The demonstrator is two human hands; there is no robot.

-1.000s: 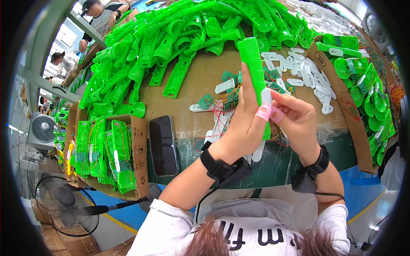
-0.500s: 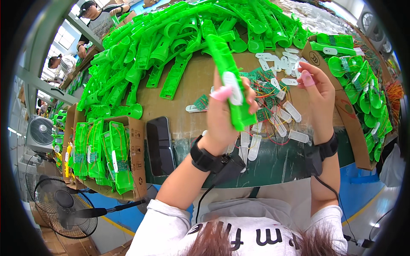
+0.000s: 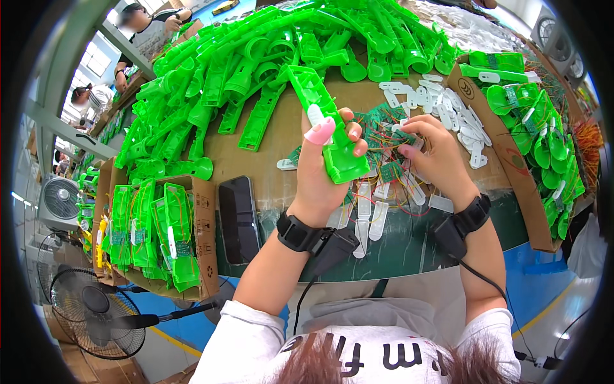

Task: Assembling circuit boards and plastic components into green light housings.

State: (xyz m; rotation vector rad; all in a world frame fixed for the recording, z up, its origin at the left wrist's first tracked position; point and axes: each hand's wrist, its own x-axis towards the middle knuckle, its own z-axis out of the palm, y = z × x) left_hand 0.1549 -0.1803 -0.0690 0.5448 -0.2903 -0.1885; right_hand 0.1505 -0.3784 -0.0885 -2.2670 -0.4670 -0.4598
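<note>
In my left hand (image 3: pixel 318 176) is a long green plastic housing (image 3: pixel 348 163), tilted up and away, its ribbed inside facing up. A white oval cover (image 3: pixel 315 115) sits on the housing near my thumb, which wears a pink finger cot. My right hand (image 3: pixel 442 157) reaches into a tangle of green circuit boards (image 3: pixel 377 125) with thin coloured wires, its thumb and fingers closing on a board there. White oblong covers (image 3: pixel 378 221) lie below the boards, and more white covers (image 3: pixel 457 109) are heaped beyond my right hand.
Green housings (image 3: pixel 224 70) pile high across the back. Cardboard boxes of wired green housings stand at left (image 3: pixel 206 237) and right (image 3: pixel 521 173). A black phone (image 3: pixel 239 221) lies by the left box. A fan (image 3: pixel 96 307) stands lower left; other people (image 3: pixel 150 32) work at upper left.
My right hand has moved left and down from the white covers to the circuit boards, no longer holding a white cover. My left hand has drawn the housing slightly left and lower.
</note>
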